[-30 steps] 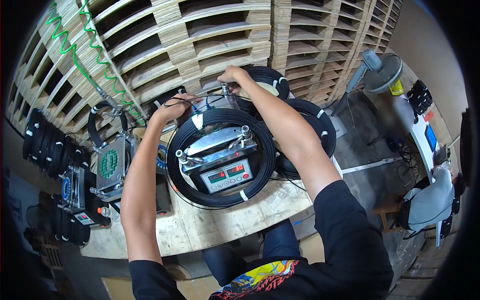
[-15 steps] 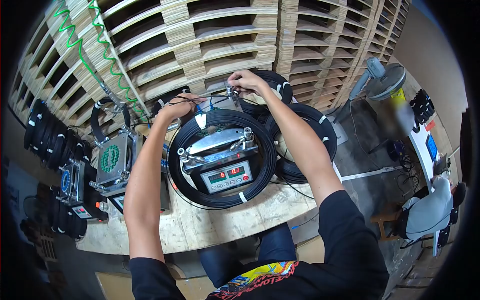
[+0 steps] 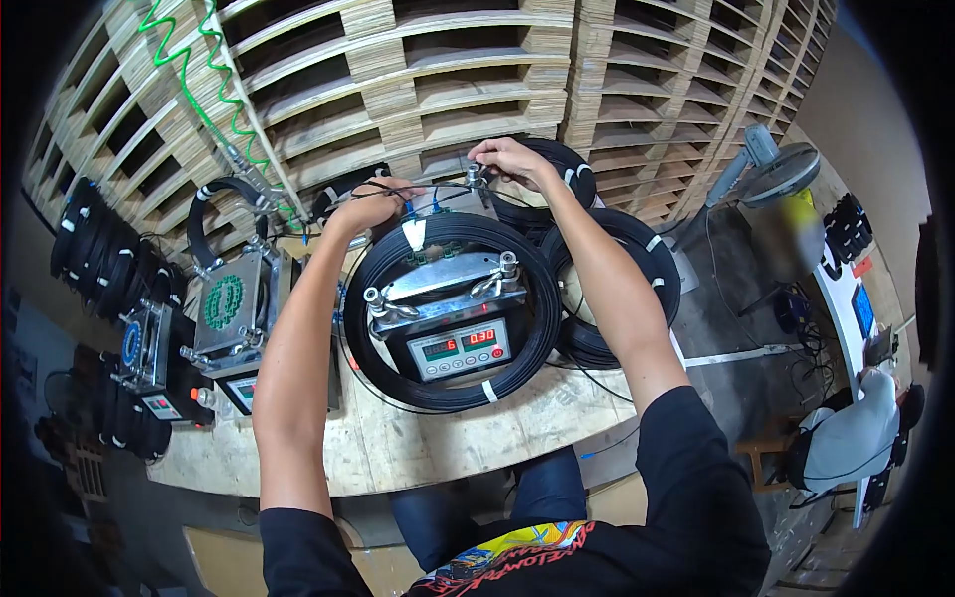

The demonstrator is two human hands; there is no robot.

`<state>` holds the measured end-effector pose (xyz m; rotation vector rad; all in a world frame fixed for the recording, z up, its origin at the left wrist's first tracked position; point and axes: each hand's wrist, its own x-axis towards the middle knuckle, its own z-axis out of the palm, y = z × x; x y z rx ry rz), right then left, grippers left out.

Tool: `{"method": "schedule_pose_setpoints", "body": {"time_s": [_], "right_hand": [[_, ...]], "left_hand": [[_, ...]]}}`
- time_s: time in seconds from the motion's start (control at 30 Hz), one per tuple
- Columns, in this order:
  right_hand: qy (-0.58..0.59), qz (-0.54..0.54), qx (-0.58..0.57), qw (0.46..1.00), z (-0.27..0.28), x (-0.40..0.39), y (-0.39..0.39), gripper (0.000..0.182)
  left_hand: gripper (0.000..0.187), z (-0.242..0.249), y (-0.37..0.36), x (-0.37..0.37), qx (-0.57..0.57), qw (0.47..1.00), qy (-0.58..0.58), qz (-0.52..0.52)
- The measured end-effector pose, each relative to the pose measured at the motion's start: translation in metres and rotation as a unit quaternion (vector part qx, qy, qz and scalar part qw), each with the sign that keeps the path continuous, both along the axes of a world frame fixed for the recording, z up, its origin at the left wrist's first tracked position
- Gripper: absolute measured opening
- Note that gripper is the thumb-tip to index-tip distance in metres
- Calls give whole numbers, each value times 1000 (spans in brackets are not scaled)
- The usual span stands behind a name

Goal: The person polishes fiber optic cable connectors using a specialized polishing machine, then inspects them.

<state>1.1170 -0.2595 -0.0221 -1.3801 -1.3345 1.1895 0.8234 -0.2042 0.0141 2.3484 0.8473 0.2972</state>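
Head view: The left hand (image 3: pixel 380 206) is resting just above and left of the frame's centre, behind the top of a black cable coil (image 3: pixel 448 400). Its fingers are partly disappearing from sight near two blue connectors (image 3: pixel 436 206); how far they are opening, and whether they are gripping anything, is remaining indeterminable. The right hand (image 3: pixel 509 159) is hovering at the upper centre, its fingers showing a half-bent pose just beside an upright metal post (image 3: pixel 474 179); whether it is holding anything is likewise remaining indeterminable.

The coil is occupying the centre of the frame, its ring framing the display panel (image 3: pixel 460 350) of a bench machine (image 3: pixel 450 310). The panel is showing 6 on the left and 0.30 on the right, in red digits. A white tag (image 3: pixel 414 235) is marking the top of the coil.

Right of centre, further black coils (image 3: pixel 665 274) are lying near the machine. At the left, a second machine (image 3: pixel 239 348) is bearing a ring of green pieces (image 3: pixel 221 303). A wooden table (image 3: pixel 477 453) is supporting this equipment. Stacked pallets (image 3: pixel 458 60) are filling the top, and a seated person (image 3: pixel 856 433) is working at the right edge
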Motion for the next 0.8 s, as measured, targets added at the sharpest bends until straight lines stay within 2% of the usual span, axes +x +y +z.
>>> {"method": "schedule_pose_setpoints", "body": {"time_s": [0.07,0.1,0.2,0.27,0.3,0.33,0.37,0.4,0.43,0.53,0.57,0.63,0.8], "right_hand": [[-108,-41,-38,993,1,-3,3,34],[-125,-60,-19,990,-1,-7,3,38],[-138,-106,-20,984,2,-11,0,38],[-124,-123,-20,984,1,-7,-4,39],[-219,-209,148,942,-23,5,9,40],[-301,-282,313,856,-14,-6,4,41],[-262,-295,291,872,-8,-13,-9,36],[-221,-304,267,887,25,-45,-53,32],[-215,-295,292,884,34,-66,-75,28],[-184,-263,318,892,35,-124,-122,27],[-183,-248,320,896,32,-134,-130,27],[-288,-267,370,842,29,-143,-141,30],[-335,-273,338,836,26,-142,-142,33]], "left_hand": [[43,0,-1,0,6,1000,11,-1],[43,1,-3,1,3,1000,7,18],[39,3,-5,1,23,999,29,33],[28,-2,-1,2,79,996,38,16],[31,-3,3,2,98,993,64,8],[31,-8,6,4,98,993,61,14],[34,-14,7,7,126,987,84,51],[36,-17,7,8,151,978,107,92],[40,-15,6,9,133,979,121,95],[43,-17,6,11,148,972,116,142],[43,-22,12,12,166,972,114,122],[41,-16,8,15,167,965,119,162],[35,-19,46,16,110,969,119,187]]}}
